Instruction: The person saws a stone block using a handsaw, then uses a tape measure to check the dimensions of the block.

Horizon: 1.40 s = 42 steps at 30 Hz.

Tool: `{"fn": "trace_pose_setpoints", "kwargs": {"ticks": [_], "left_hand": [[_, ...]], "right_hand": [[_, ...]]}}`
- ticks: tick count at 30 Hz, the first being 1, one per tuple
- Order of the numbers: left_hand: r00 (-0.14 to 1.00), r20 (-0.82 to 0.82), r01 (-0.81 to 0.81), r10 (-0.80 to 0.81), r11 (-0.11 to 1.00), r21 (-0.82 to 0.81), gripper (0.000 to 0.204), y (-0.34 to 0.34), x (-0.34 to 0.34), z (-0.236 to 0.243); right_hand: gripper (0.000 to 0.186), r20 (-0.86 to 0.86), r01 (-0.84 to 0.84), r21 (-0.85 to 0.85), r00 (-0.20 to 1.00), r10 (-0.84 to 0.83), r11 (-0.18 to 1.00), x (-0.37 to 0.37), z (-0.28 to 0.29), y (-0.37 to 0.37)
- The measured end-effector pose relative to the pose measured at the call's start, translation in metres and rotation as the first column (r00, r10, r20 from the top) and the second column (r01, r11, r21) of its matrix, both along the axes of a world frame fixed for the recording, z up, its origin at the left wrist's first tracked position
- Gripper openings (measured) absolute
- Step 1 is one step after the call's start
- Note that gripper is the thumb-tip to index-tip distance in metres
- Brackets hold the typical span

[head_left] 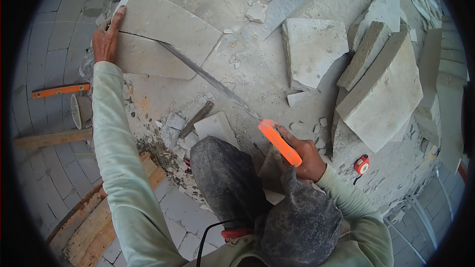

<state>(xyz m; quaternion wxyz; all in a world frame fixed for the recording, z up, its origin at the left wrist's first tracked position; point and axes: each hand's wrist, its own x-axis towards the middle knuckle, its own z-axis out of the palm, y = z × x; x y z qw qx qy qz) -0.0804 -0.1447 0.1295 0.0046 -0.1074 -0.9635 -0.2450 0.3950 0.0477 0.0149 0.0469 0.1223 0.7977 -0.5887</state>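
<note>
The right hand (307,155) was closed around the orange handle of a handsaw (232,98), whose long blade ran up and left into a cut in a pale stone slab (163,34) lying at the far left edge of the dusty concrete floor (257,74). The left hand (106,39) lay open, fingers flat on the slab's left end. More cut slabs (381,94) leaned stacked toward the right edge, with an orange tape measure (361,164) near the right hand. An orange spirit level (60,90) lay on the paving at the left.

Your left hand (106,38) rests on the slab (163,34), far left. Your right hand (304,155), near your knee (222,173), holds the saw (232,99), whose blade sits in the slab's cut. Stacked blocks (381,84) lie right; tape measure (361,164) just below them; level (60,90) left of your arm.
</note>
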Motion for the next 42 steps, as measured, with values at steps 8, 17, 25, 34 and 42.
{"fn": "trace_pose_setpoints", "kwargs": {"ticks": [8, 17, 25, 34, 42], "left_hand": [[0.991, -0.124, 0.048, -0.047, 0.999, 0.007, 0.088, -0.008, 0.006, -0.027], [0.989, -0.120, 0.099, -0.092, 0.994, 0.054, 0.076, 0.009, 0.010, -0.025], [0.996, -0.061, -0.081, 0.072, 0.985, -0.153, 0.095, -0.012, -0.003, -0.019], [0.999, -0.036, -0.024, 0.018, 0.984, -0.177, 0.103, -0.010, -0.014, -0.041], [0.998, -0.028, -0.069, 0.064, 0.972, -0.223, 0.101, -0.012, -0.017, -0.013]], "right_hand": [[0.066, 0.057, -0.059, -0.012, 0.997, 0.060, 0.998, -0.111, -0.005, -0.017], [0.065, 0.008, -0.050, 0.032, 0.999, 0.050, 0.998, -0.089, -0.030, -0.003], [0.064, 0.137, -0.023, -0.107, 0.990, 0.038, 0.994, -0.047, -0.018, -0.007], [0.065, 0.003, -0.092, 0.076, 0.996, 0.092, 0.993, -0.117, -0.048, -0.016], [0.065, 0.112, -0.048, 0.052, 0.993, 0.041, 0.998, 0.004, -0.013, 0.012]]}}
